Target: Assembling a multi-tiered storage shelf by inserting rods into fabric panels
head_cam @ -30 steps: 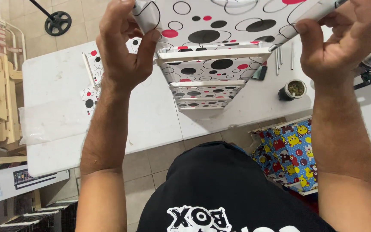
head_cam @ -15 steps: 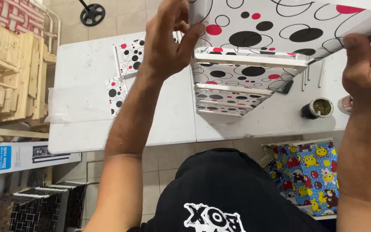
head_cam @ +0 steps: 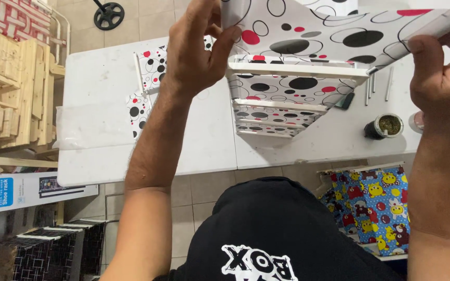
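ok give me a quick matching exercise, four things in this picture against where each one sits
Things:
1. left hand
2. dark cup
3. cartoon-print fabric
4. wooden crates

Places:
A. on the white table, right side
B. far left, beside the table
C. gripping the spotted cover of the tiered rack
D. on the floor, lower right

Pairs: 1-C, 2-A, 3-D, 4-B

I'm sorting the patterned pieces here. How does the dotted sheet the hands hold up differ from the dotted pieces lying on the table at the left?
The held sheet is large and raised above the shelf rack, gripped by the left hand and right hand. The loose pieces are small, lie flat on the white table, and nothing touches them. Both share a white ground with black, grey and red circles.
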